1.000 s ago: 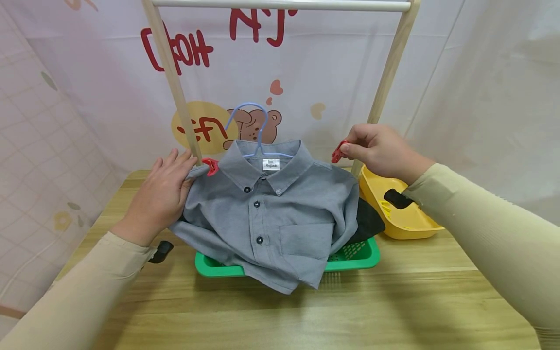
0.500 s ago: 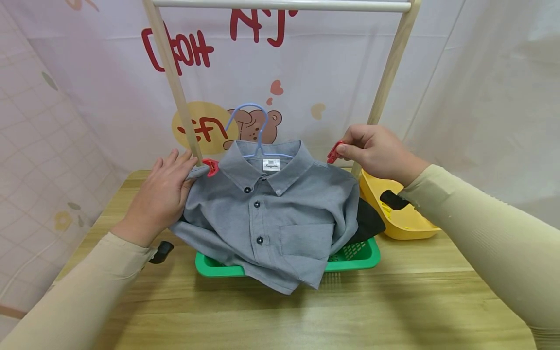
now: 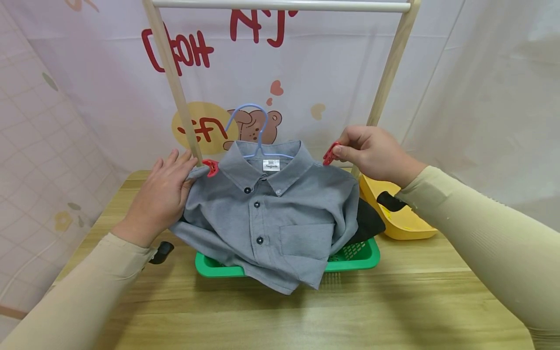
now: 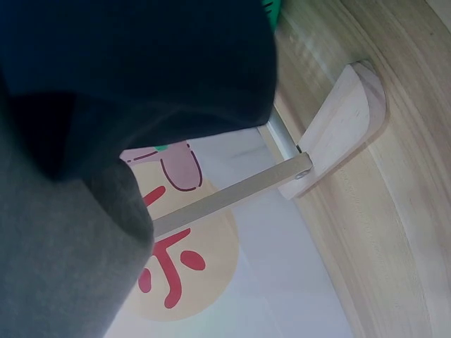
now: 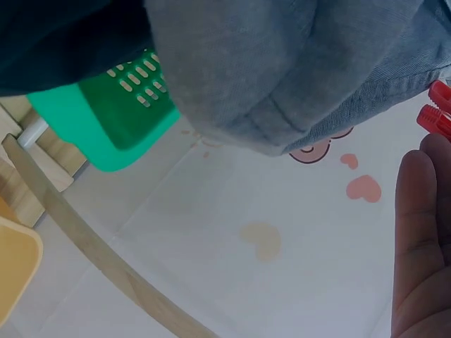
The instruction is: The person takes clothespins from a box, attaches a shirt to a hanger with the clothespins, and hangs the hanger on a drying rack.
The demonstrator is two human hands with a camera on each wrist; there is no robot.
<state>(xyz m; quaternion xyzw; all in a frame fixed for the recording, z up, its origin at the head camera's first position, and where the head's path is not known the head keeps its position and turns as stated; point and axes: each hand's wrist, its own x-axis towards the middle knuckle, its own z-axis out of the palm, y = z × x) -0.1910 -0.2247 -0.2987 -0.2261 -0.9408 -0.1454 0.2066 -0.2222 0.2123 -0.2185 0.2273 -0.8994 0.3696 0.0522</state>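
A grey button-up shirt (image 3: 288, 204) is on a blue hanger (image 3: 265, 126), its hook standing up out of the collar. A red clothespin (image 3: 211, 168) grips the shoulder at the left of the collar. My left hand (image 3: 159, 197) rests against that shoulder's outer end, fingers straight and spread, thumb low by the cloth. My right hand (image 3: 372, 151) pinches a second red clothespin (image 3: 330, 153) between thumb and fingers, its tip right at the other shoulder seam. In the right wrist view, the red clothespin (image 5: 438, 109) overlaps the shirt's edge (image 5: 394, 91).
Under the shirt is a green basket (image 3: 369, 255) with dark cloth (image 3: 369, 221) in it. A yellow bin (image 3: 409, 233) stands behind at right. A wooden rack (image 3: 391, 68) with a white top bar (image 3: 280, 5) rises behind the shirt on the wooden table (image 3: 245, 316).
My right hand has moved slightly left with the clothespin, bringing it from beside the shirt to the shoulder seam. The left hand and shirt stay in place.
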